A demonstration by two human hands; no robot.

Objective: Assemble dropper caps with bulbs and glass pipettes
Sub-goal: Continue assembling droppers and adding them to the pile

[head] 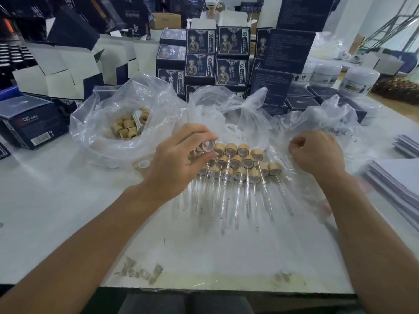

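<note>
My left hand (181, 155) pinches a bamboo-coloured dropper cap (208, 146) between thumb and fingers, its open underside turned toward me, just above the left end of the finished droppers. Several assembled droppers (235, 166), caps with glass pipettes pointing toward me, lie in rows at the table's middle. My right hand (315, 152) is curled over the clear bag of pipettes (317, 132) at the right; its fingertips are closed, and I cannot tell if a pipette is between them. A loose cap (143, 164) lies left of my left hand.
A clear bag of bamboo caps (127, 128) sits at the left, a bag of white bulbs (231, 130) behind the droppers. Dark blue printed boxes (217, 55) are stacked at the back, white jars (358, 80) at back right, paper stacks (396, 177) at the right edge.
</note>
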